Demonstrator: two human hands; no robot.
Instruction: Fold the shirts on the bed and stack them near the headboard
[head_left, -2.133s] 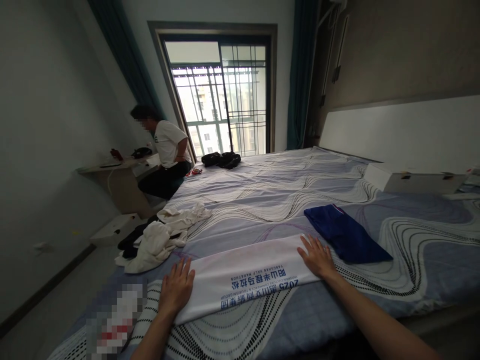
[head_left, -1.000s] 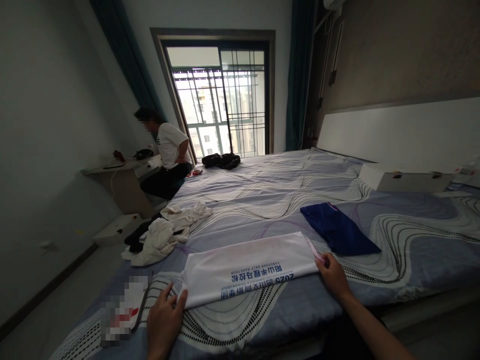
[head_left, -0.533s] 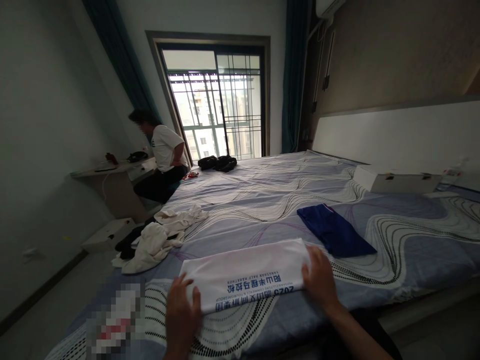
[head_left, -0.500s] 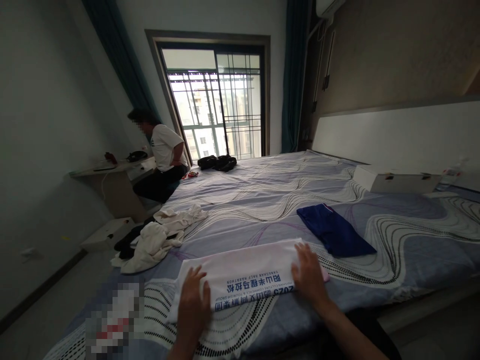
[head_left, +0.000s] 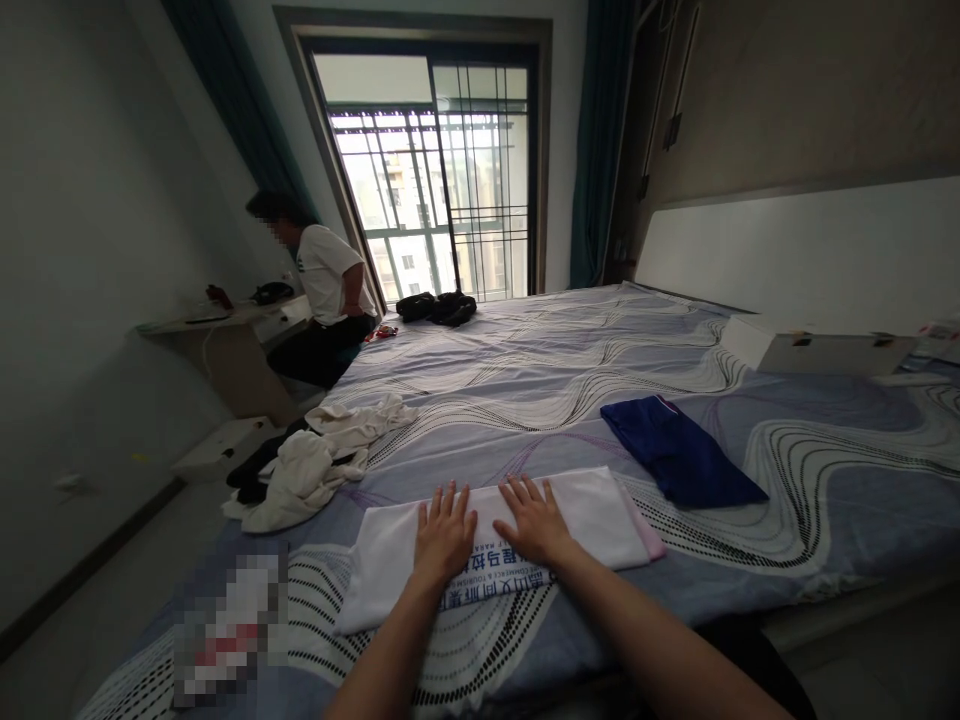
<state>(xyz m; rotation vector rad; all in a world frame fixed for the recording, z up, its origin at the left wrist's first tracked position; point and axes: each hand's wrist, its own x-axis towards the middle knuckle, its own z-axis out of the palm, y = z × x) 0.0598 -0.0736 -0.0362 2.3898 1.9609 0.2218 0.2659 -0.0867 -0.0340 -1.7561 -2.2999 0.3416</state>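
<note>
White fabric, a printed garment (head_left: 596,512), lies folded into a band at lower centre under our left hand (head_left: 445,535) and right hand (head_left: 534,525), both flat, fingers spread, gripping nothing. We judge its folding well along. Beyond, cream clothes (head_left: 296,480) at left lie crumpled, unfolded, while a blue garment (head_left: 679,455) right of centre looks done. At middle right, a white carton (head_left: 844,355) seems shut, contents hidden.
</note>
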